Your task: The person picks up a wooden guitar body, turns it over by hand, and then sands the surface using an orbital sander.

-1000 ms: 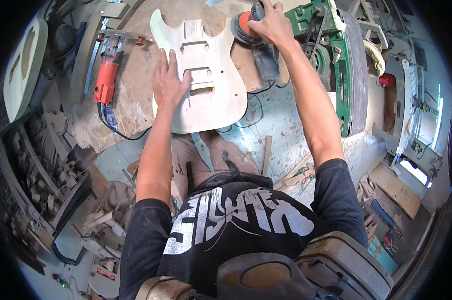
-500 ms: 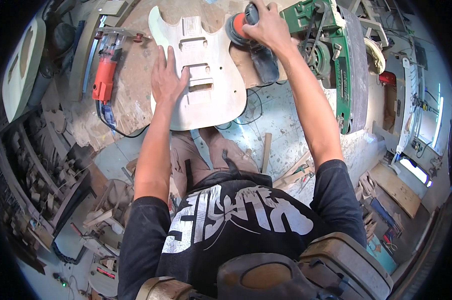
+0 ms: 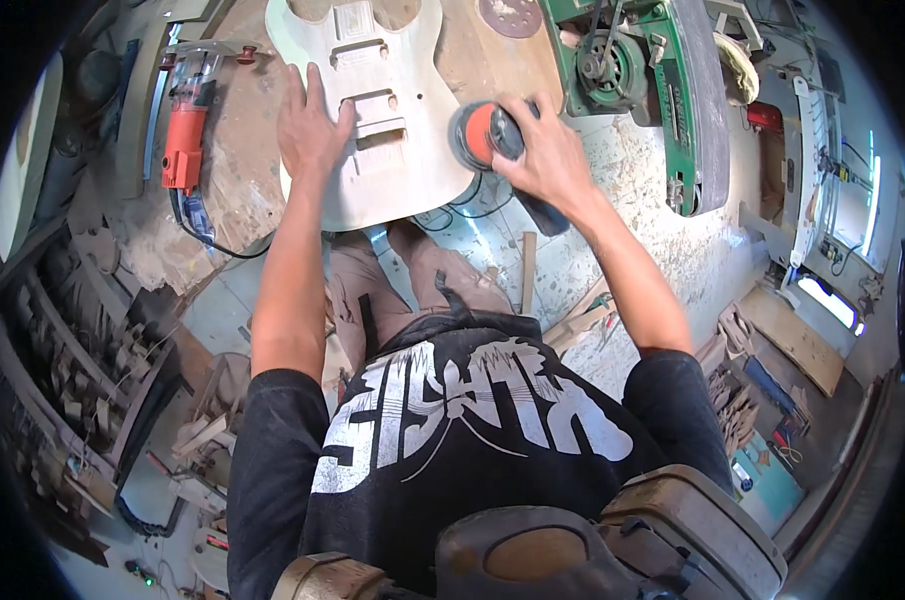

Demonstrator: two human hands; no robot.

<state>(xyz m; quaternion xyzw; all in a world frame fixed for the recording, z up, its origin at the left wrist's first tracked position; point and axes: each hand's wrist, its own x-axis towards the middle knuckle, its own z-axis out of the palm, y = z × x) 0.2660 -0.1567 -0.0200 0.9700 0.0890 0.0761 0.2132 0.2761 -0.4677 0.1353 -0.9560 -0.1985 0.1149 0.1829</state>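
Note:
A pale, unfinished electric guitar body [image 3: 413, 170] lies flat on the wooden workbench, its neck and pickup cavities facing up. My left hand [image 3: 313, 125] rests on its left side, fingers stretched out and pressing flat on the wood. In my right hand [image 3: 551, 160] is an orange and black orbital sander [image 3: 485, 135], gripped from above by its head. The sander is at the lower right edge of the body; whether its pad touches the wood I cannot tell. Its dark dust box points down toward me, past the bench edge.
On the left of the workbench [image 3: 238, 130] lies a red trim router [image 3: 184, 140] with a trailing cable. A round sanding disc [image 3: 511, 15] sits at the far side. To the right stands a green belt sander [image 3: 673, 120]. Wood offcuts [image 3: 528, 270] lie below on the floor.
My right hand has brought the sander nearer to me, from the upper right of the guitar body to its lower right edge. My left hand stays on the body. The sanding disc now shows.

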